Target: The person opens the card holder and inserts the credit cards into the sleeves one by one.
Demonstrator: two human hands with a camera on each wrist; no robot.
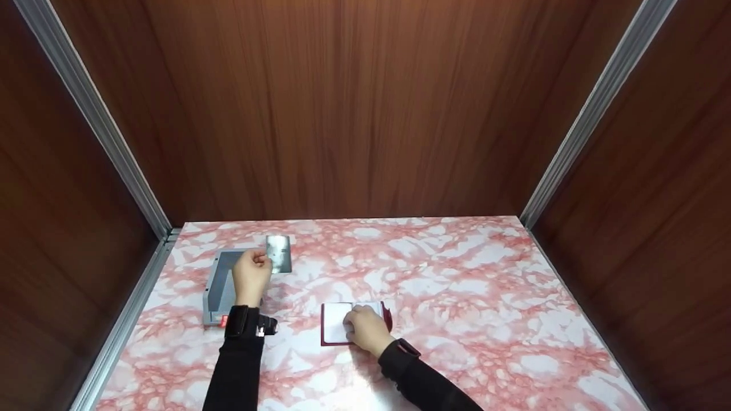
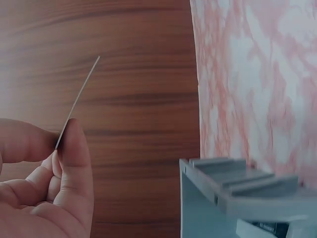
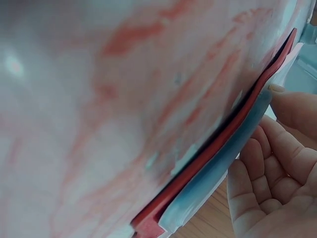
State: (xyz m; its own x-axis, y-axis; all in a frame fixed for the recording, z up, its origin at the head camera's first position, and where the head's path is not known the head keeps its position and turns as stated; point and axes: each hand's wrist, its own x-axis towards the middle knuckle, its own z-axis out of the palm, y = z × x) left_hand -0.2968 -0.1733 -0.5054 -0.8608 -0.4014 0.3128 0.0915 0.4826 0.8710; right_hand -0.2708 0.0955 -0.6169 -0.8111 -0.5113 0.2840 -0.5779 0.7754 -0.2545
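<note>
My left hand point(image 1: 251, 277) pinches a thin shiny card point(image 1: 280, 254) by its edge between thumb and forefinger. In the left wrist view the card point(image 2: 79, 96) shows edge-on, tilted above the fingers. A small red-covered card holder point(image 1: 336, 325) lies open on the table, its clear-white leaves facing up. Over its right half, my right hand point(image 1: 370, 331) grips the leaves, with the thumb at their edge and the other fingers curled. From the right wrist, the stacked leaves point(image 3: 218, 158) appear bluish beside the red cover point(image 3: 198, 171).
Beneath and left of my left hand stands a grey open-topped tray point(image 1: 211, 285) with a small red label point(image 1: 224, 321) at its front. The pink-and-white marbled table point(image 1: 468, 319) is bounded by brown wood-look panels point(image 1: 354, 114) and metal rails at the corners.
</note>
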